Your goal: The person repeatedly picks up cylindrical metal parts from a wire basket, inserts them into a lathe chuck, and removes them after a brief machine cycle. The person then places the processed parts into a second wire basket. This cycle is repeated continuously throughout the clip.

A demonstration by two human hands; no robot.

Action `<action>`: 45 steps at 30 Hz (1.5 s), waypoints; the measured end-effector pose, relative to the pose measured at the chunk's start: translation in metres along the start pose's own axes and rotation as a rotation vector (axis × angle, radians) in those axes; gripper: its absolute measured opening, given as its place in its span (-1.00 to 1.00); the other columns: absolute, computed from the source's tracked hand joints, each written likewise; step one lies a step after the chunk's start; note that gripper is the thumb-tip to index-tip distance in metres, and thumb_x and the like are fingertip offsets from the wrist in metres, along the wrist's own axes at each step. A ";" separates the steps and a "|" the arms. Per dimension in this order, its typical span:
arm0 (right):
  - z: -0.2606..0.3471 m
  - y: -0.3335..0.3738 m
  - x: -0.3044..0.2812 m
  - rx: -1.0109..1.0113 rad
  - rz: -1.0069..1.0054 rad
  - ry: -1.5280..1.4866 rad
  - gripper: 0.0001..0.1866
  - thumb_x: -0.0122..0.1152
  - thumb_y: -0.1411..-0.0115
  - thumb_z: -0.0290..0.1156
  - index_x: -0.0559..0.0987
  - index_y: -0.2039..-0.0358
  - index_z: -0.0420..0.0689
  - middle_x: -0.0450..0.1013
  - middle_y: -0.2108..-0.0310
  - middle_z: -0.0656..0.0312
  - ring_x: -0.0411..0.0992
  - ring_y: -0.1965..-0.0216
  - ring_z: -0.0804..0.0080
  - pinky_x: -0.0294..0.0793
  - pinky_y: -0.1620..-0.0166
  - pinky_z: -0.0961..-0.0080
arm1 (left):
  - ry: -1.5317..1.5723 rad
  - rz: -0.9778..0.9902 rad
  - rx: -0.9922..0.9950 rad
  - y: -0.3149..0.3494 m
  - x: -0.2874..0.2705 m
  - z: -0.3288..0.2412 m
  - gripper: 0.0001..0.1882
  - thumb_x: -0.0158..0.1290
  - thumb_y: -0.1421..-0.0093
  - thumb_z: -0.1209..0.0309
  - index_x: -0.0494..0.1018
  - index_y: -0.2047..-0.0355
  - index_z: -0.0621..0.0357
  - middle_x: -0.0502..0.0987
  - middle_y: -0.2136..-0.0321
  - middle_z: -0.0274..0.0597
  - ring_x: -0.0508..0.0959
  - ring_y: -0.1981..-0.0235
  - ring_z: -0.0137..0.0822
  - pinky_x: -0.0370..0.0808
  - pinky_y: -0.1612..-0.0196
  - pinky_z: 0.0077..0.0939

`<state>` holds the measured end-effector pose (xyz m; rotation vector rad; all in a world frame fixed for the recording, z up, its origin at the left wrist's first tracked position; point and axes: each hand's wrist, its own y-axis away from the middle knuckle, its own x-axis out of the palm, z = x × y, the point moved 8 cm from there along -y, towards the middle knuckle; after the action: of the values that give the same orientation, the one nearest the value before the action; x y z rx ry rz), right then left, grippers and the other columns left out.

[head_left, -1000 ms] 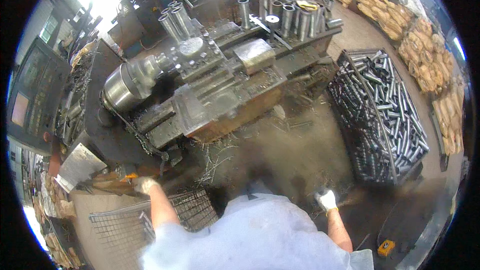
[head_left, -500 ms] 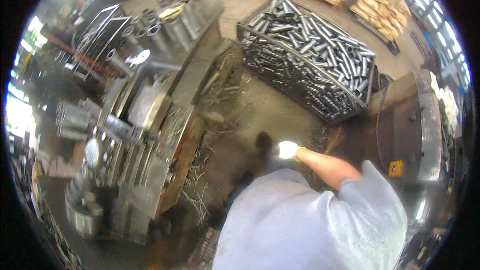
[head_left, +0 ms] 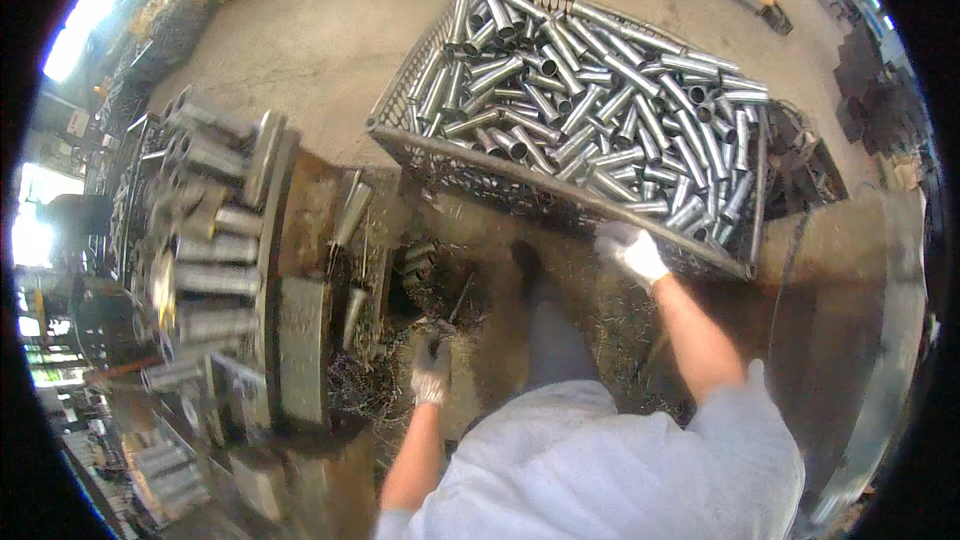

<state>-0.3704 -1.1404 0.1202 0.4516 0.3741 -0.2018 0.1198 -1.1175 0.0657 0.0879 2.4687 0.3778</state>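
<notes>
The shiny metal tubes (head_left: pixel 583 110) lie in a messy heap inside the big metal bin (head_left: pixel 455 168). Each looks hard, stiff and maybe slippery, so the middle of a top one seems best to grab. The right hand (head_left: pixel 636 254) is by the bin's near side, the left hand (head_left: pixel 430 370) near curly scraps (head_left: pixel 360 390) (I can't tell how open they are, or if they hold anything). Crossed tubes could get in the way

One left hand (head_left: pixel 430 376), one right hand (head_left: pixel 638 255). One far bin (head_left: pixel 462 169) holds dozens of tubes (head_left: pixel 583 110); more are at left.
</notes>
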 end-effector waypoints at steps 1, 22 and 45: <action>0.006 -0.040 -0.020 -0.046 -0.082 0.010 -0.60 0.31 -0.28 -0.26 0.69 -0.05 -0.22 0.70 0.10 0.09 0.68 0.12 0.30 0.64 0.00 0.37 | -0.132 0.075 -0.002 -0.041 0.019 -0.048 -0.60 0.14 -0.39 0.29 0.54 -0.14 0.27 0.66 -0.04 0.07 0.64 -0.09 0.00 0.50 -0.21 -0.21; -0.092 -0.463 0.190 0.129 0.285 0.688 -0.33 0.37 -0.15 0.09 0.65 -0.10 -0.20 0.63 -0.01 -0.22 0.65 -0.06 -0.08 0.65 -0.10 0.09 | -0.767 0.568 -0.544 -0.539 0.304 -0.057 -0.21 0.29 -0.11 -0.15 0.59 -0.20 0.15 0.57 -0.24 0.11 0.52 -0.32 0.02 0.46 -0.36 -0.20; 0.186 -0.023 0.158 0.004 0.799 0.215 -0.15 0.44 0.09 -0.26 0.47 -0.29 -0.18 0.65 0.09 -0.01 0.65 0.04 0.10 0.61 -0.05 0.23 | 1.100 0.251 -0.372 -0.035 -0.051 -0.099 -0.30 0.20 -0.31 -0.11 0.45 -0.18 0.23 0.61 0.23 -0.13 0.64 0.31 -0.26 0.58 0.32 -0.32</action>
<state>-0.1759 -1.2631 0.2040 0.5959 0.3775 0.6260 0.1020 -1.1835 0.1606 0.0319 3.3908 1.2566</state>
